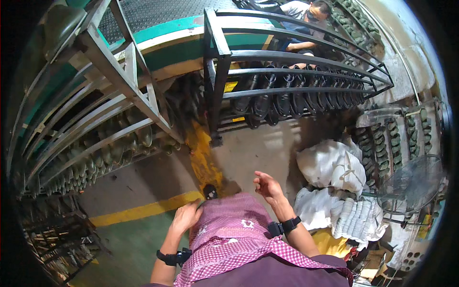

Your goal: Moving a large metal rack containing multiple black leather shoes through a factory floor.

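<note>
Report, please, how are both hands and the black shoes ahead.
Left hand at pink apron, no item visible. Right hand raised, open, holding nothing. Black shoes on metal rack ahead. White sacks at right.

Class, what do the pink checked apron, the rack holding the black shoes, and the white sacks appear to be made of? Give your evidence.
Pink checked apron: matt cloth, shown by its soft folds and gathers.
Rack: probably metal with a dark, slightly shiny finish, as its edges catch highlights.
White sacks: plastic or fabric, perhaps; they crumple and bulge, but no weave is clear.
</note>
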The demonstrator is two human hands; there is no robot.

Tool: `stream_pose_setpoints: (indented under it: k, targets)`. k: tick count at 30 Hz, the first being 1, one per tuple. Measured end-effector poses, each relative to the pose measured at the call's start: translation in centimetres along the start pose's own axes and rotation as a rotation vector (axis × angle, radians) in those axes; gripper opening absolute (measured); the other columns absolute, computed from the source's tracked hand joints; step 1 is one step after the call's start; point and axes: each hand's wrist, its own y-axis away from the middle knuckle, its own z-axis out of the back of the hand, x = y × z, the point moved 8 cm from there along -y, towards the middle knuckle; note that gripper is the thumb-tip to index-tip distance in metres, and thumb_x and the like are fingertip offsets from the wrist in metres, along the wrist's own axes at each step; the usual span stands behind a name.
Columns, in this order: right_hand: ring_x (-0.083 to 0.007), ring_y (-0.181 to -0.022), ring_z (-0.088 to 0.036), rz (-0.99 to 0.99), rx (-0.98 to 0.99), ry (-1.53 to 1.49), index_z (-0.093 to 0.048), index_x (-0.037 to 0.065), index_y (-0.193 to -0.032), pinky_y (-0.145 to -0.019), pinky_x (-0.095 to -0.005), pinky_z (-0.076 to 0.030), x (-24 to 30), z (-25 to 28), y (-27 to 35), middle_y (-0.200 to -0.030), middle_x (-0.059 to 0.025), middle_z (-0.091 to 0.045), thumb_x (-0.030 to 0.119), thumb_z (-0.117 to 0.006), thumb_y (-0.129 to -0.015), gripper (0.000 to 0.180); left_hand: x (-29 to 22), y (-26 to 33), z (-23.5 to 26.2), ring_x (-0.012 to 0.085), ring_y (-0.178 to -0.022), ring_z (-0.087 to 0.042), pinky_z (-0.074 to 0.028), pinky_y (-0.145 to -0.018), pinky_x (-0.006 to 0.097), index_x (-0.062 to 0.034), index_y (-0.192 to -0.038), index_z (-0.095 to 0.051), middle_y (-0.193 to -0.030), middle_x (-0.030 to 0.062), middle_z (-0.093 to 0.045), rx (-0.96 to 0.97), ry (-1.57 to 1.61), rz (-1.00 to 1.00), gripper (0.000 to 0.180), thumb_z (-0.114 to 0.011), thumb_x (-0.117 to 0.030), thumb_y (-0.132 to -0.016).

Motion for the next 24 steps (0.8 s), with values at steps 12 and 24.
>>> stream_pose_setpoints:
  k: [12,24]
  targets:
    - [-0.0152,-0.082,-0.053,0.3,-0.11,0.29,-0.029,0.004,-0.125,-0.066,-0.0268,-0.044,13.8,-1.2,-15.8,-0.105,-0.0098,-0.052,0.022,-0.052,-0.083,0.052,-1.9,-6.4,-2.3,0.0325,-0.099,-0.049,-0.041,-0.081,0.038,-0.0036,-0.113,-0.045,-0.107,0.0182,-0.051,-0.065,0.096,0.122,0.039,-0.044,-0.025,-0.081]
    - [-0.0381,-0.097,-0.047,0.771,-0.698,1.08,-0.048,-0.002,-0.104,-0.084,-0.0401,-0.036,25.6,-6.1,-31.5,-0.104,-0.0237,-0.049,0.035,-0.064,-0.069,0.054,-6.4,-13.4,-7.2,0.0342,-0.094,-0.051,-0.041,-0.079,0.038,-0.0073,-0.114,-0.044,-0.102,0.0189,-0.054,-0.135,0.332,0.365,0.037,-0.044,-0.026,-0.082]
